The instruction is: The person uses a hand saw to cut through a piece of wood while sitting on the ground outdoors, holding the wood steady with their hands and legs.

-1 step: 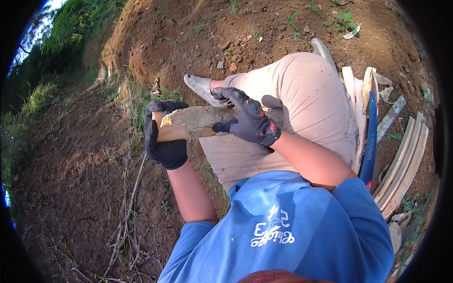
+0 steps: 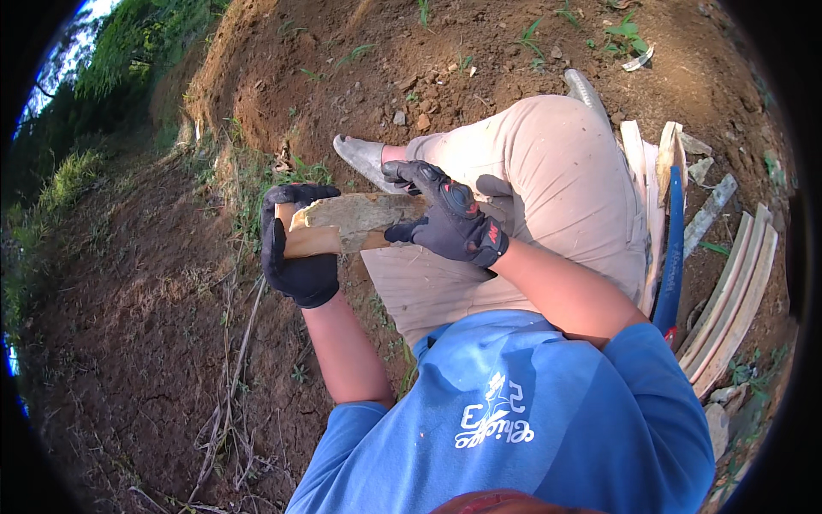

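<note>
A short piece of split wood [image 2: 364,216] lies crosswise between my gloved hands, above my lap. Its upper face is rough and greyish brown like bark, and the left end shows pale, freshly exposed wood. My left hand [image 2: 295,244] is wrapped round that left end, with the fingers over the far side and the palm beneath. At the other end, my right hand [image 2: 449,214] grips the wood with the thumb on the near edge and the bent fingers along the far edge. Both gloves are black, with red marks on the right one.
Pale split wood strips [image 2: 732,300] lie on the ground to my right. Beside them is a long, curved blue object [image 2: 672,257] with a red tip. My bent legs [image 2: 548,163] are in front of me. Bare brown soil [image 2: 154,343] slopes on the left, with dry stems.
</note>
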A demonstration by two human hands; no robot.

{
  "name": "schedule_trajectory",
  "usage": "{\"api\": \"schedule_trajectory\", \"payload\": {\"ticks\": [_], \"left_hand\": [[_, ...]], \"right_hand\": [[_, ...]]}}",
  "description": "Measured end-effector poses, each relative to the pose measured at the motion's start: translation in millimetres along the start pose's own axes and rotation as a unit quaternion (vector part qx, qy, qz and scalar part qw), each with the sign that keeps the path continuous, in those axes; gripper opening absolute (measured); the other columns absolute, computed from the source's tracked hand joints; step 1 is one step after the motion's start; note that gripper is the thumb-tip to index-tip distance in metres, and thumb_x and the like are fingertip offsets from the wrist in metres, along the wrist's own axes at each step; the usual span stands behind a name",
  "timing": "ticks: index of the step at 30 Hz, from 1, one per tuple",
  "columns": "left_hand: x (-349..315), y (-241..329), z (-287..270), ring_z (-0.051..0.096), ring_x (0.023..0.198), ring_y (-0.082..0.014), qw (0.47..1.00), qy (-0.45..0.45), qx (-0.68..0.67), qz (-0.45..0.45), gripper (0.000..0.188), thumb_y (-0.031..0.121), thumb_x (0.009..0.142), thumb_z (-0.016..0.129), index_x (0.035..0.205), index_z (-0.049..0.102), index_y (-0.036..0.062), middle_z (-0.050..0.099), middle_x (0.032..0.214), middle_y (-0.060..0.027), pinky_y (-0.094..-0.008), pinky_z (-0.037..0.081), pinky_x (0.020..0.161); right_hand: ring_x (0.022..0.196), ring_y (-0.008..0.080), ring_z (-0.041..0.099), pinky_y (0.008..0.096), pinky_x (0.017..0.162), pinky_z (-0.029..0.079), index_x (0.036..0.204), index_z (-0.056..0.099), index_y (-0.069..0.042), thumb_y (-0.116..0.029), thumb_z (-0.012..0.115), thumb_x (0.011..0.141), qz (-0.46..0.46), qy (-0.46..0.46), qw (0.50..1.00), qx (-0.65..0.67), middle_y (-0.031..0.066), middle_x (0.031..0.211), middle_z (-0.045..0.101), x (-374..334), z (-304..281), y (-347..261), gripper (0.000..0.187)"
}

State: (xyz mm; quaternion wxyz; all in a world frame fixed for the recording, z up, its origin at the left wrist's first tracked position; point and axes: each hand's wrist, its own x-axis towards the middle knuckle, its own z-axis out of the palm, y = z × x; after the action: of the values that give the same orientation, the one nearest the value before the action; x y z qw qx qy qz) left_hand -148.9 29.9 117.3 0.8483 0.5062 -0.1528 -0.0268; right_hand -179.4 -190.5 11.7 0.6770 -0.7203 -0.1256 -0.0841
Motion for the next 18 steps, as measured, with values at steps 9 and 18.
{"api": "schedule_trajectory", "payload": {"ticks": [9,18], "left_hand": [[1,-3,0,0.063,0.113,-0.0389,1.0,0.009,-0.023,0.001,0.055,0.042,0.096,0.059,0.132,0.058,-0.0007,0.064,0.122,-0.0211,-0.0572,0.046,0.106],[-17,1,22,0.059,0.113,-0.033,0.998,0.036,0.052,-0.003,0.045,0.04,0.097,0.06,0.123,0.059,0.0041,0.062,0.117,-0.0144,-0.0542,0.043,0.107]], "right_hand": [[0.115,0.0344,0.066,0.0444,0.102,0.052,0.141,0.062,-0.011,-0.026,0.088,0.079,-0.084,0.005,0.996,-0.025,0.0143,0.129,0.066,3,9,-3,0.069],[0.107,0.0338,0.069,0.0459,0.094,0.055,0.13,0.067,-0.013,-0.032,0.093,0.07,-0.123,0.001,0.989,-0.082,0.0114,0.113,0.07,6,13,-1,0.068]]}}
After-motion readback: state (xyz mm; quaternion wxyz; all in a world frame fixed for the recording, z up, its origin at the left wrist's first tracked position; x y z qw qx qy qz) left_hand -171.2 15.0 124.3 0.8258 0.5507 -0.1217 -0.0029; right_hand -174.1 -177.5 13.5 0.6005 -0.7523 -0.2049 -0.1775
